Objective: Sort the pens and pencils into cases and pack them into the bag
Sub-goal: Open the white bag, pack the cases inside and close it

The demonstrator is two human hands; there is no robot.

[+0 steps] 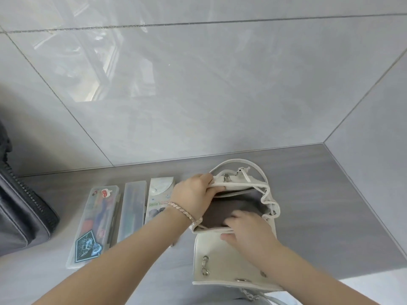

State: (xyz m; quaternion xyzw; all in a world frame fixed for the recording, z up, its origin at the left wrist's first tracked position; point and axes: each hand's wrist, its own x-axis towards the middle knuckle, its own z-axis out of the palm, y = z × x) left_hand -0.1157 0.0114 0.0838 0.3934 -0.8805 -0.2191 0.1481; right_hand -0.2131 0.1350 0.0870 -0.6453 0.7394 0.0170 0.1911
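Observation:
A small white bag [220,260] lies on the grey counter with its mouth open, brown lining showing inside. My left hand [193,194] grips the far edge of the opening. My right hand [246,230] holds the near rim, fingers curled into the mouth. Left of the bag lie three cases side by side: a clear plastic case with stickers [97,223] holding pens, a narrow frosted case [133,208], and a white pouch with a snap flap [157,197], partly hidden by my left wrist.
A dark zipped bag [19,216] stands at the left edge. Glossy grey wall tiles [198,84] rise behind the counter [330,205], with a corner on the right. The bag's chain strap [251,293] hangs over the front edge.

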